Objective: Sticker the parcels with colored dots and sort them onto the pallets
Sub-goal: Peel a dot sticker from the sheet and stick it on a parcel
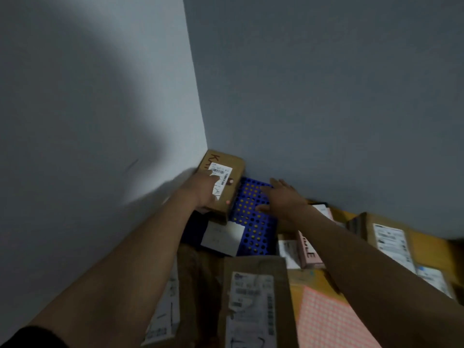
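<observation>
Left hand [204, 190]: reaches to the middle of the frame and grips the parcel [226, 167] from its left side, with fingers laid across the top. The view is blurred, so the exact finger positions cannot be told.
Parcel: a brown cardboard box pushed into the corner where the two grey walls [326, 96] meet, at the far left end of the pallet [256, 232].
Parcel writing: dark marker letters beginning "KH" run along its top left edge, and the rest is unreadable.
Parcel label [222, 172]: white with a barcode and partly under the left hand. The print is too blurred to read.
Pale spots: two small pinkish spots sit at the parcel's right edge. I cannot tell whether they are dots or fingertips.
Right hand [281, 200]: spread flat with fingers straight, palm down over the pallet just right of the parcel, holding nothing.
Pallet: blue plastic pierced with round holes that show yellow through them, lying along the right-hand wall.
White packet [222, 237]: lies on the pallet's near left part, below the parcel, with faint unreadable marks.
Pink box [310, 251]: just right of the pallet under the right forearm, with dark letters ending "LE".
Front parcel [253, 305]: brown, at the lower centre, with a long white label of barcodes and illegible print.
Dot sheet [329, 320]: a grid of pink-red dots at the lower right, beside the front parcel.
Right parcels [391, 239]: brown boxes with white printed labels at the right edge, text illegible.
Left parcel [165, 310]: at the lower left under the left forearm, with a white label and blurred barcode.
</observation>
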